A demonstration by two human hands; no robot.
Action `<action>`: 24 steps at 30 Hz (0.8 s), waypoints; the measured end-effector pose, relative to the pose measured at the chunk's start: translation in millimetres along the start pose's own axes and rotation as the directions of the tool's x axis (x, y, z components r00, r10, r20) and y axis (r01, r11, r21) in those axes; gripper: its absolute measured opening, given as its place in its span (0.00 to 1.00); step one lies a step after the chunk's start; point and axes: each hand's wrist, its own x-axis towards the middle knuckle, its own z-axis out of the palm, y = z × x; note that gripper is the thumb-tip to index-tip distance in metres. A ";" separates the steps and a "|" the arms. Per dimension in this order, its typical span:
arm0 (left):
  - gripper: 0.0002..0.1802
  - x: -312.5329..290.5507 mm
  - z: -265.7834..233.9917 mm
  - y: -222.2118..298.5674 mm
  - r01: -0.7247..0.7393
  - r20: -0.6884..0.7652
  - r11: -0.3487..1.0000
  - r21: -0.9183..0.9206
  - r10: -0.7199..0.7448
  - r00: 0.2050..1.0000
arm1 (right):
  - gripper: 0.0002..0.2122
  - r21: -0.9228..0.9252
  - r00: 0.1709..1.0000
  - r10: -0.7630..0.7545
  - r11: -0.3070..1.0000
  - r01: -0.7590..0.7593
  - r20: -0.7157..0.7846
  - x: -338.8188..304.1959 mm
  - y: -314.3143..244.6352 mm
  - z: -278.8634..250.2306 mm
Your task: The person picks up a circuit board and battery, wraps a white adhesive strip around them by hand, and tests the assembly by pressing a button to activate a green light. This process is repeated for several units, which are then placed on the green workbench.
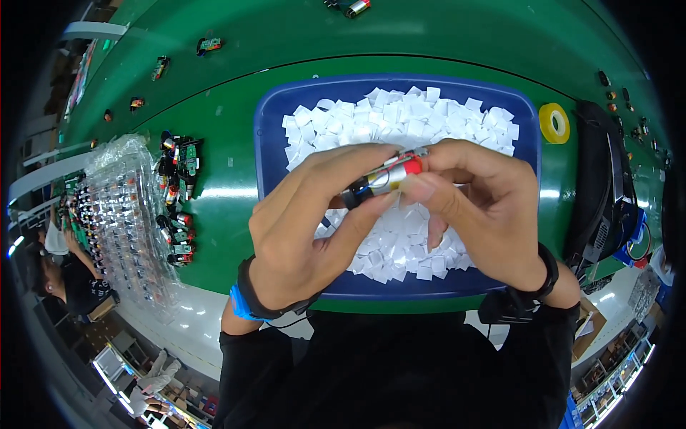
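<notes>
Though its far side is hidden, the left grip (296, 218) and right grip (493, 204) grasp a silver cylinder (384, 180).

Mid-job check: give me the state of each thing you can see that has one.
Left hand: closed on the part's dark end.
Right hand: pinching its red end.
Cylindrical part: held above the tub, tilted.
Blue tub: open, holding many papers.
White paper squares: loose, heaped.
Yellow tape roll: lying flat.
</notes>
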 end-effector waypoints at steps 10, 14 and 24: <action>0.20 114.7 -64.5 -82.8 0.386 0.194 0.892 0.234 -0.432 0.881 | 0.14 -0.139 0.988 -0.102 0.983 0.118 0.118 -1.2 -5.1 -1.5; 0.25 180.4 -85.8 -173.2 0.053 0.280 0.600 0.798 -0.447 0.850 | 0.15 -0.239 0.965 -0.210 0.940 0.244 0.159 -2.6 0.2 -0.5; 0.21 197.7 -51.0 -180.8 -0.217 0.332 0.835 0.505 0.044 0.942 | 0.13 -0.302 0.945 -0.287 0.897 0.322 0.154 0.8 -2.2 -5.6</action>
